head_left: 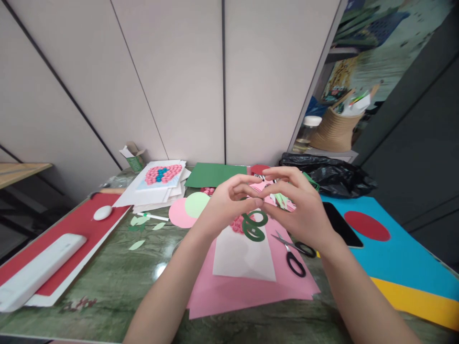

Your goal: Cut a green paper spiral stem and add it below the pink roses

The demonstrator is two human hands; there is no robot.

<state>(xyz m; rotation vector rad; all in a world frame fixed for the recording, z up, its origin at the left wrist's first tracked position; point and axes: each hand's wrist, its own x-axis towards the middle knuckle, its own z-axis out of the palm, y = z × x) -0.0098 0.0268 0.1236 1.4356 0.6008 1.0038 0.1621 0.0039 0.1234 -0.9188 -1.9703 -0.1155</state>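
Note:
My left hand [233,198] and my right hand [296,203] meet in front of me, raised over the paper, fingers curved and tips together. Both look pinched on something small at the fingertips, too hidden to name. Just below them show two dark green loops [255,233], which look like scissor handles. Behind these lies a white card [244,260] with pink rolled-paper flowers [236,224], partly covered by my left hand. The card rests on pink paper sheets [229,298]. Near my right wrist, black-handled scissors [294,263] lie with blades slightly apart.
Left are paper leaves [136,245], a glue pen [156,217], a white mouse-like object [102,213] and a long white device [43,270] on red paper. A flower picture [163,174] and green paper [211,175] lie behind. Right are a black phone-like slab [340,224] and blue paper [398,253].

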